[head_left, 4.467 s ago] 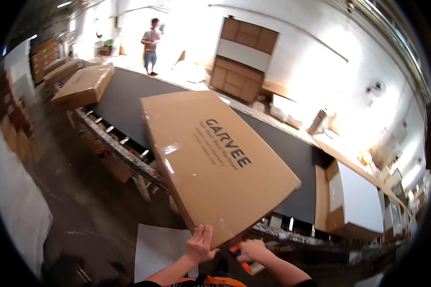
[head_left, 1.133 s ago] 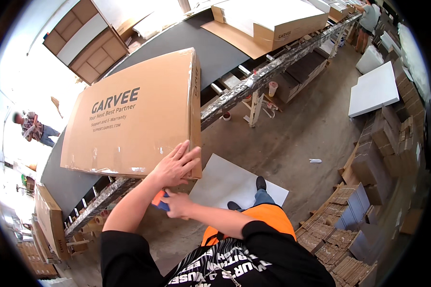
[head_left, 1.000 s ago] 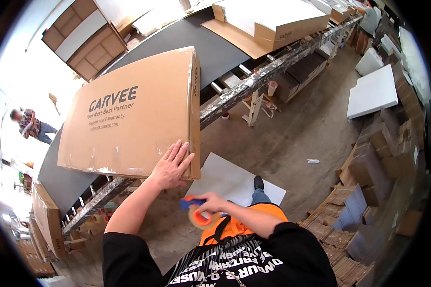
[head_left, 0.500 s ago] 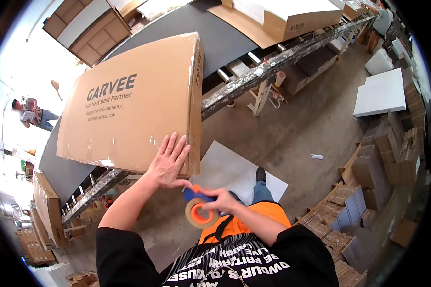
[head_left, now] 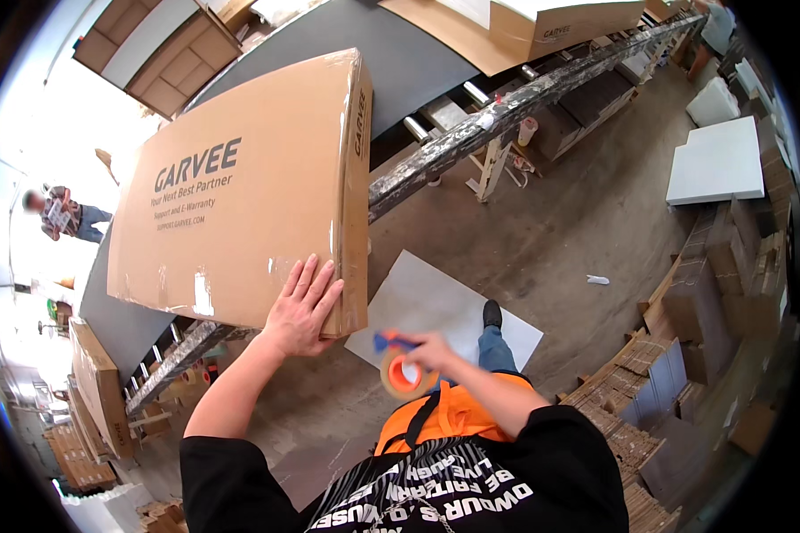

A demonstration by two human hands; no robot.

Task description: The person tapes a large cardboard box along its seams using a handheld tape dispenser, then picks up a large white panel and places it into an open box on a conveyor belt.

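Observation:
A large flat cardboard box (head_left: 240, 195) lies on the conveyor, its near right corner jutting past the rail. Clear tape shines along its edges. My left hand (head_left: 302, 306) rests on the top near that corner, fingers stretched out and holding nothing. To the right of the box, apart from it, my right hand (head_left: 431, 352) grips a tape dispenser (head_left: 400, 360) with a blue and orange body and a roll of tape on an orange core. The dispenser is slightly smeared by motion, and my right fingers wrap its handle.
The conveyor belt (head_left: 329, 49) runs from lower left to upper right beside a worn rail (head_left: 471, 133). An opened carton (head_left: 560, 31) stands farther along it. A white sheet (head_left: 444, 306) lies on the floor under my foot. Stacked flat cardboard (head_left: 622, 373) lines the right. Two people are farther off.
My right hand has moved right with the tape dispenser, away from my left hand and the box corner. My left hand stays on the box, which sits slightly differently in view.

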